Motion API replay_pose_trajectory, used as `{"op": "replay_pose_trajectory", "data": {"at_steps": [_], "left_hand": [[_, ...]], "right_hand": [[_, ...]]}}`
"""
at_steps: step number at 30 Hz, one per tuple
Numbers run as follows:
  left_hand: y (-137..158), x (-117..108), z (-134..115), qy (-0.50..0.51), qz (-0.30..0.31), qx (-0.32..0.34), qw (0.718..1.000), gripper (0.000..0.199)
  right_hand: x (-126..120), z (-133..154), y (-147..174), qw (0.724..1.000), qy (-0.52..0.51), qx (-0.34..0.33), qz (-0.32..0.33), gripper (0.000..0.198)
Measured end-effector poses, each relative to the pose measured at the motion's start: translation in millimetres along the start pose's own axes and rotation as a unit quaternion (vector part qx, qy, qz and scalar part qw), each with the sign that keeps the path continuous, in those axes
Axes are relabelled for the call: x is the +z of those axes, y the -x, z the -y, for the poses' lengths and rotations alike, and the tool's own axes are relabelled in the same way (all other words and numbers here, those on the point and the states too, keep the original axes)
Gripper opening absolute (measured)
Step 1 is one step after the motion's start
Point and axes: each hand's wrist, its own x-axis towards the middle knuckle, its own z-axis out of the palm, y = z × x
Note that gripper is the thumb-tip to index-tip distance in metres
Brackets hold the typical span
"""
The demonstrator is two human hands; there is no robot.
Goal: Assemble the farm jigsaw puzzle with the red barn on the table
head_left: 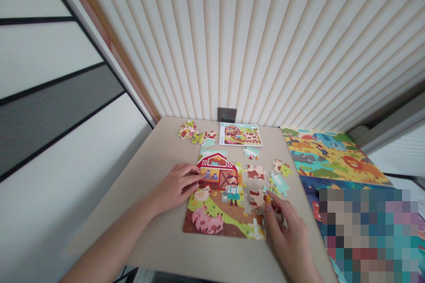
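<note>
A partly joined farm jigsaw puzzle [215, 201] lies on the table, showing a red barn, a farmer, a hen and a pig. My left hand [179, 185] rests at its left edge, fingers stretched out over the barn side. Beyond the lower right edge, my right hand [290, 225] pinches a small puzzle piece [268, 200] with an orange patch, mostly hidden by thumb and forefinger. Right beside it lies a brown-and-white cow piece [257, 198]. Another cow piece [255, 172] is farther back. Light-blue and green loose pieces [279, 183] lie to the right.
A printed reference picture [241, 134] lies at the back of the table [156, 239]. A heap of pieces [188, 130] is at the back left. Colourful animal boards [332, 154] are to the right, near a blurred-out area. A pleated wall panel [212, 44] with a socket [227, 114] stands behind.
</note>
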Motion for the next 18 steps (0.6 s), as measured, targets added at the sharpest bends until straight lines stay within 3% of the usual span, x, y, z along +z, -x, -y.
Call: {"op": "replay_pose_trajectory", "data": {"at_steps": [18], "left_hand": [[-2.2,-3.1,-10.5,-0.026,0.009,0.010,1.000,0.035]], "right_hand": [[0.8,-0.2,0.2,1.000,0.003,0.001,0.006,0.035]]}}
